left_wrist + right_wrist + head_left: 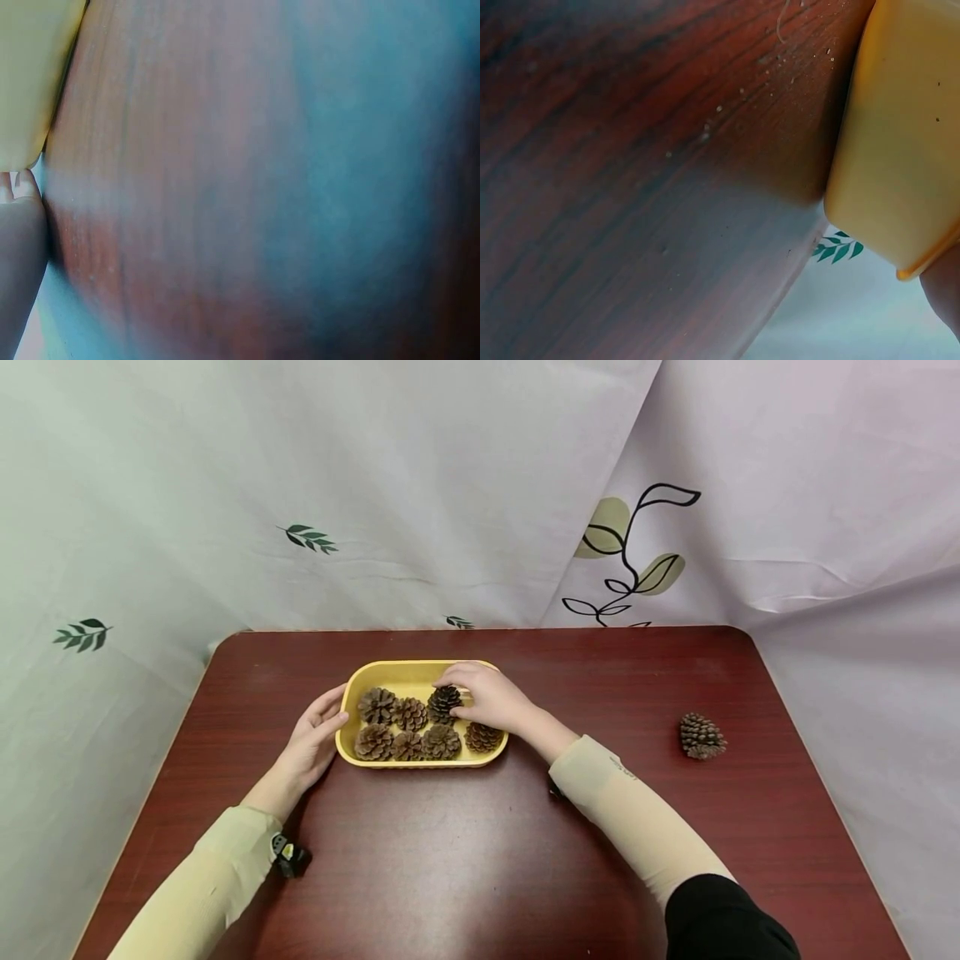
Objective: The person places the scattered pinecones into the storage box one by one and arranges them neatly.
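A yellow plastic basket (405,672) with rounded corners stands toward the far side of the table, holding several brown pine cones (441,743). My left hand (309,745) holds the basket's left end, thumb at the rim and fingers along the outer wall. In the left wrist view, the fingers (22,187) meet the yellow wall. Reaching in over the right end, my right hand (491,695) has thumb and fingers around a darker pine cone (442,703) in the back row. The right wrist view shows mostly the basket's outside (900,142), with the hand only at the edge.
One more pine cone (702,737) lies by itself on the right part of the dark red wooden table (450,852). A pale curtain (420,485) with leaf prints hangs behind the table. Small light specks (720,109) dot the tabletop near the basket.
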Action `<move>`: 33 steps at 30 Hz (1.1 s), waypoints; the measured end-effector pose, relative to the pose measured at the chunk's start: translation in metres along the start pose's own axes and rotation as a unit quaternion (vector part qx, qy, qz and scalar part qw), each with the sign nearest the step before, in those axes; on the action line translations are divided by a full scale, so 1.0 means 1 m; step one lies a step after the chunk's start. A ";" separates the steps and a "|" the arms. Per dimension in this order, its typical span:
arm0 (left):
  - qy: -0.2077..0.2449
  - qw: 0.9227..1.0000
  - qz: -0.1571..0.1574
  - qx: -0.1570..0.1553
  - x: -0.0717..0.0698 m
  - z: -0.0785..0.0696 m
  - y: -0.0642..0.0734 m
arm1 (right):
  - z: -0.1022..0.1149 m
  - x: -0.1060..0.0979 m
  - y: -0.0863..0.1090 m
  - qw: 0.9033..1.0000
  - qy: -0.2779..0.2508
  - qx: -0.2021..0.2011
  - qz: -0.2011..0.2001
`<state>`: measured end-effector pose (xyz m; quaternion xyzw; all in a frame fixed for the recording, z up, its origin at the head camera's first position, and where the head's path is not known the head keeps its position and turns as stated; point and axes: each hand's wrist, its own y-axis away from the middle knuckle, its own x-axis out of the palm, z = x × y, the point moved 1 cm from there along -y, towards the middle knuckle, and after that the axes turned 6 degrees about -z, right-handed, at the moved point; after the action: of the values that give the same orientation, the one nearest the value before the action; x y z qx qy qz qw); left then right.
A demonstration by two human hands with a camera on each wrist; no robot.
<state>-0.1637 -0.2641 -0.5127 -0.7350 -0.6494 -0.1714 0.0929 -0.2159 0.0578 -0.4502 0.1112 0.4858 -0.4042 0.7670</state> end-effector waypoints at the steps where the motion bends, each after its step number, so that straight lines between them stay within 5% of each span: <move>1: 0.001 1.000 0.000 0.000 0.000 0.000 0.000 | 0.000 0.000 0.000 1.000 -0.001 0.003 0.001; 9: -0.001 1.000 -0.010 0.002 0.000 0.002 0.001 | 0.000 -0.003 0.003 0.999 -0.016 0.028 -0.010; 16: 0.007 1.000 0.011 0.012 -0.004 0.003 0.000 | -0.005 -0.012 0.013 0.996 -0.062 0.037 -0.058; 33: -0.009 1.000 -0.001 -0.003 -0.002 0.000 0.000 | -0.022 -0.040 0.071 0.973 -0.121 0.050 -0.193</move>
<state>-0.1641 -0.2658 -0.5136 -0.7358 -0.6508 -0.1670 0.0848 -0.1863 0.1365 -0.4434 0.0040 0.3812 -0.5786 0.7210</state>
